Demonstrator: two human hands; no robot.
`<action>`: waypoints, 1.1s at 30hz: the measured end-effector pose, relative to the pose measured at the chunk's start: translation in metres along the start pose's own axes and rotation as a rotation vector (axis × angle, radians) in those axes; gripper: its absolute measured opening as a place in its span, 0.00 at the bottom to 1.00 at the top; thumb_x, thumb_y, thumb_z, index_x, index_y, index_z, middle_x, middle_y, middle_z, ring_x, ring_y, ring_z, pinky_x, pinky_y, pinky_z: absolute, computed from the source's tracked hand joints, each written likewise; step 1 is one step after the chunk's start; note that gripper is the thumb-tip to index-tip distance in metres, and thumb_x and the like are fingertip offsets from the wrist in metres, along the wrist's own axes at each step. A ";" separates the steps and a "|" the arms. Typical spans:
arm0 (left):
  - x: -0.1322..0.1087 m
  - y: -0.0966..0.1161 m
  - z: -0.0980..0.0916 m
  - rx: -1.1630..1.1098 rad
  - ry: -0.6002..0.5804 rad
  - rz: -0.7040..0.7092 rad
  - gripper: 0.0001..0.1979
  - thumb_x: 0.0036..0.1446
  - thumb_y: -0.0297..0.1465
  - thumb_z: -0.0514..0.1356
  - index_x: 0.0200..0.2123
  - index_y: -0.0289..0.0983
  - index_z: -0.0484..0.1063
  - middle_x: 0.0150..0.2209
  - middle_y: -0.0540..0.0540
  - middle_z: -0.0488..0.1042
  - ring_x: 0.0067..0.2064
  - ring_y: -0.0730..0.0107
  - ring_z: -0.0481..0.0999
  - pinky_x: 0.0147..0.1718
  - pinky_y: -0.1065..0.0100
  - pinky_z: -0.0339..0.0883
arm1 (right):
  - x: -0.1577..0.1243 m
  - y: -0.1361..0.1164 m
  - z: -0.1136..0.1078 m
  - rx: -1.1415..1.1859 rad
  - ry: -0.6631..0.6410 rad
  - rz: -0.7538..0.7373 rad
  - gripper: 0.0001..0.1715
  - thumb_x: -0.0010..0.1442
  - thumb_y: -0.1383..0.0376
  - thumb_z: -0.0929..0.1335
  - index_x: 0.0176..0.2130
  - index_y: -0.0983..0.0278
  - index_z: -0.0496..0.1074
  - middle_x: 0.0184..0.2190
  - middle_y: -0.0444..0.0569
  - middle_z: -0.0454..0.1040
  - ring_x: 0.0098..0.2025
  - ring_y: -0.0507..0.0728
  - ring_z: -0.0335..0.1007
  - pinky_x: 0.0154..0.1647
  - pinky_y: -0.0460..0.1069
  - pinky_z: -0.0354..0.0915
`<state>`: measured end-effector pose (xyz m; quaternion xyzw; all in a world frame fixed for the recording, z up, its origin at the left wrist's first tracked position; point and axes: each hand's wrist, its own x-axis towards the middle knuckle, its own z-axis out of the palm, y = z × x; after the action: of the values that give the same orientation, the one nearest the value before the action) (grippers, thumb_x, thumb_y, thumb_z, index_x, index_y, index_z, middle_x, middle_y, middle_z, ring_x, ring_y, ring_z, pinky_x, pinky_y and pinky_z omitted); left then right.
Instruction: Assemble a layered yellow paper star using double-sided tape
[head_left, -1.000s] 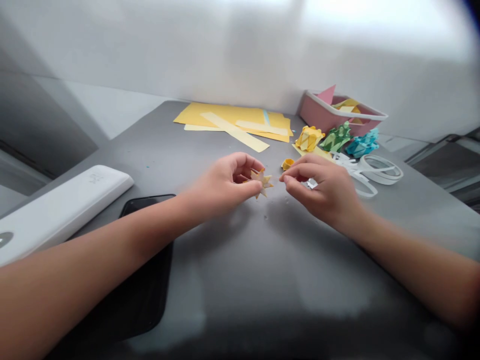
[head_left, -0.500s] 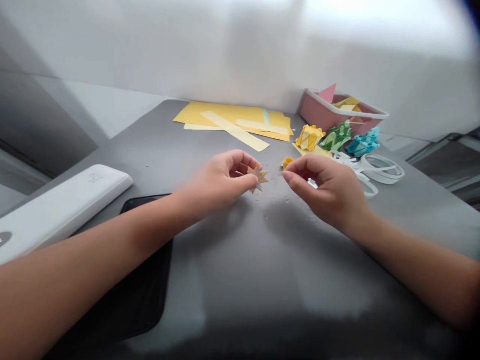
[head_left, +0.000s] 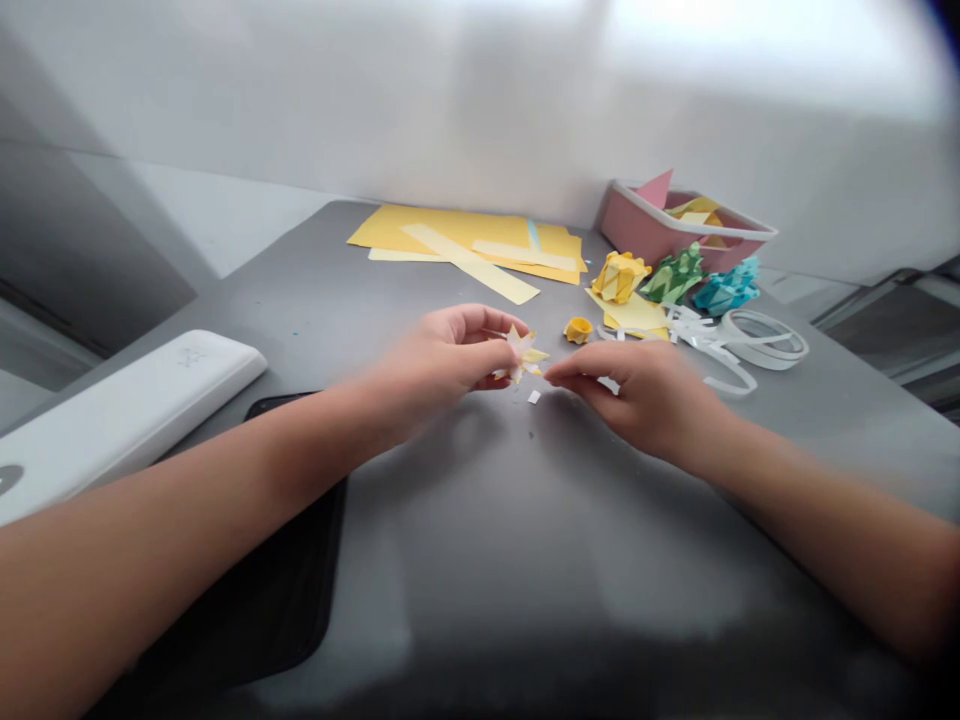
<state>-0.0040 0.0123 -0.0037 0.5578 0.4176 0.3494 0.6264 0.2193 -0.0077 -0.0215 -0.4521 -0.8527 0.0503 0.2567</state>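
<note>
My left hand pinches a small pale-yellow and white paper star between thumb and fingers, above the grey table. Close to the star's right points is my right hand, with thumb and forefinger pressed together. Whatever those fingertips hold, if anything, is too small to make out, and whether they touch the star I cannot tell. A tiny white square shows just below the star. Beyond my right fingers sits a little yellow paper ring.
Yellow sheets and strips lie at the back. Yellow, green and blue folded paper shapes stand before a pink basket. White tape is at right; a white power bank and black tray are at left.
My right hand has moved down and left toward the star, uncovering the yellow ring. The star has turned and shifted slightly right in my left hand. A white square has appeared below it.
</note>
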 end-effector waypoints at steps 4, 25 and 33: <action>-0.001 0.000 -0.001 -0.018 -0.023 -0.009 0.11 0.54 0.25 0.64 0.42 0.37 0.75 0.35 0.48 0.74 0.36 0.73 0.75 0.43 0.66 0.70 | -0.001 -0.004 0.002 0.071 0.097 -0.001 0.18 0.59 0.75 0.65 0.43 0.58 0.79 0.38 0.45 0.83 0.38 0.57 0.80 0.40 0.52 0.73; -0.004 0.006 0.002 -0.055 -0.110 -0.102 0.12 0.54 0.25 0.65 0.43 0.36 0.72 0.35 0.46 0.77 0.38 0.71 0.79 0.47 0.63 0.71 | -0.003 -0.018 -0.006 0.089 0.260 -0.099 0.05 0.59 0.61 0.74 0.38 0.54 0.75 0.34 0.42 0.82 0.32 0.55 0.77 0.34 0.51 0.71; -0.004 0.004 0.002 -0.027 -0.106 -0.055 0.11 0.54 0.26 0.65 0.42 0.36 0.72 0.36 0.47 0.76 0.37 0.73 0.76 0.43 0.66 0.69 | -0.003 -0.017 -0.002 0.252 0.211 -0.054 0.03 0.60 0.63 0.73 0.38 0.55 0.76 0.33 0.42 0.81 0.34 0.55 0.77 0.38 0.52 0.74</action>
<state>-0.0043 0.0082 0.0005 0.5551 0.3945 0.3076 0.6645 0.2095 -0.0202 -0.0154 -0.3959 -0.8198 0.1022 0.4009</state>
